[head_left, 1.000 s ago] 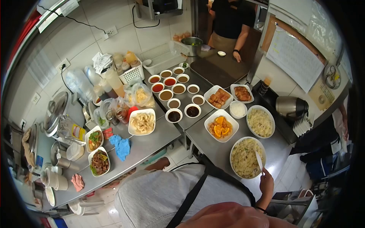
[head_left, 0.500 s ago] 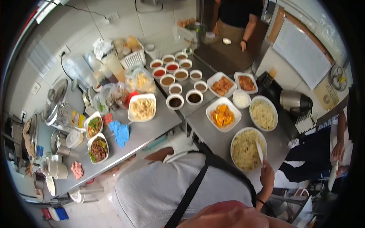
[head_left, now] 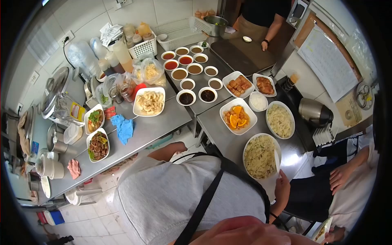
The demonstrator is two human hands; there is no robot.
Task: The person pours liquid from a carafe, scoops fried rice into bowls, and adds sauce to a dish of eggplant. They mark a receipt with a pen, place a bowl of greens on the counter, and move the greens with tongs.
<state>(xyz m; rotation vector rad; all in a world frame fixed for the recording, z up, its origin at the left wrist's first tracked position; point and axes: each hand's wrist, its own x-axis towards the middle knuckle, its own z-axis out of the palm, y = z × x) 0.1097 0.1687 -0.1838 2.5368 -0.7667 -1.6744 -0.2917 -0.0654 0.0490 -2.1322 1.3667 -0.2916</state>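
Note:
My right hand (head_left: 281,186) is closed around the lower end of a white serving spoon (head_left: 277,160). The spoon lies against the right side of an oval white bowl of fried rice (head_left: 260,156); its tip rests at the rice. Behind it stand a second bowl of fried rice (head_left: 280,119) and a square bowl of fried pieces with orange slices (head_left: 238,117). A small bowl of white rice (head_left: 258,101) is close by. Bare skin shows past my grey shirt near the left table's edge; it may be my left hand, but no fingers can be made out.
Several sauce cups (head_left: 194,68) cover the back table. On the left table are a bowl of pale curled pieces (head_left: 149,102), two dishes of meat and greens (head_left: 98,145) and a blue cloth (head_left: 122,128). A kettle (head_left: 314,111) stands right. Co-workers are at back and right.
My view has shifted slightly, and the tables sit a little higher in it. The co-worker at the right has come closer, with a plate now lower down. My right hand still grips the spoon.

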